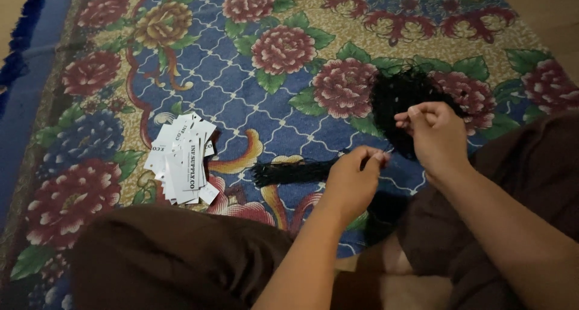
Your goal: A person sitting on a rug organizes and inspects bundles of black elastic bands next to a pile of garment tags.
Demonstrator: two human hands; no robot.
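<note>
left hand [353, 180], right hand [435, 135], pinching black thread [389, 152], floral rug [241, 81]

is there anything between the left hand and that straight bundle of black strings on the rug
Nothing visible. The left hand is right at the bundle of black strings, pinching a strand at its right end. The white paper tags lie apart, further left.

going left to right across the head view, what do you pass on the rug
pile of white paper tags → bundle of straight black strings → left hand → right hand, with the tangled heap of black strings behind it, all on the floral rug.
</note>
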